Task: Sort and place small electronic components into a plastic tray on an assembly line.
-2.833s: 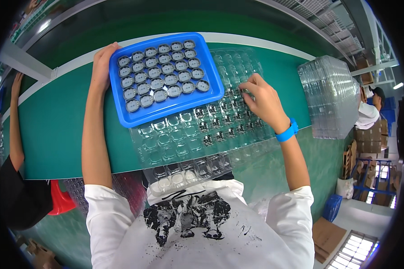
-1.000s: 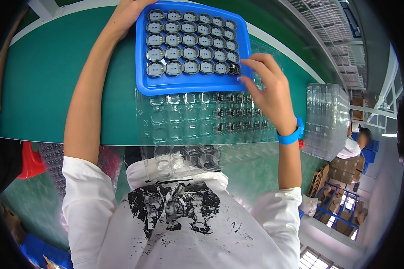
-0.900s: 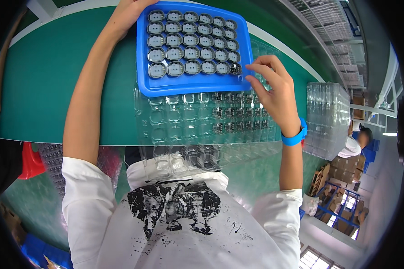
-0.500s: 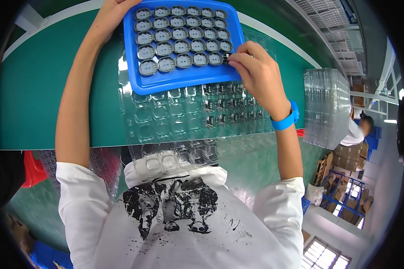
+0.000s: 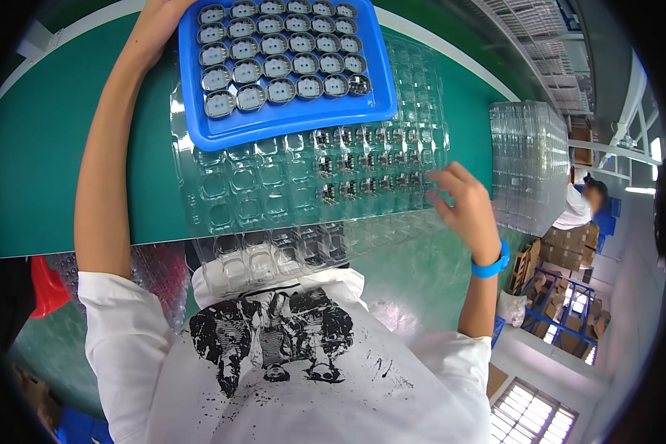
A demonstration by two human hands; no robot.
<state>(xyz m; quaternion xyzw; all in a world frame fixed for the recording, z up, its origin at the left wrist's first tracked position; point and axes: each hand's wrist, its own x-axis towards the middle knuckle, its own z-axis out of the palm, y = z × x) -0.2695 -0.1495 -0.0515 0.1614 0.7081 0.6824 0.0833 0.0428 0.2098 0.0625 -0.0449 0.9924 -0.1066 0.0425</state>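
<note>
A blue tray holds rows of small rounded casings with pale grey inserts. At the near right corner of the rows, one casing has a dark part in it. My left hand is closed on the tray's far left rim, its fingers mostly cut off by the picture's top. Under the tray lies a clear plastic blister tray, with small dark parts in its right-hand pockets. Beside the right end of those parts, my right hand is open, thumb and fingers apart.
The green table carries a tall stack of clear blister trays on the right. More clear trays overhang its front edge near my body. A red stool stands at lower left. Another person is in the right background.
My right hand has left the small dark part in the corner casing and moved down and right to the clear tray. The view has shifted slightly; my left hand stays on the blue tray.
</note>
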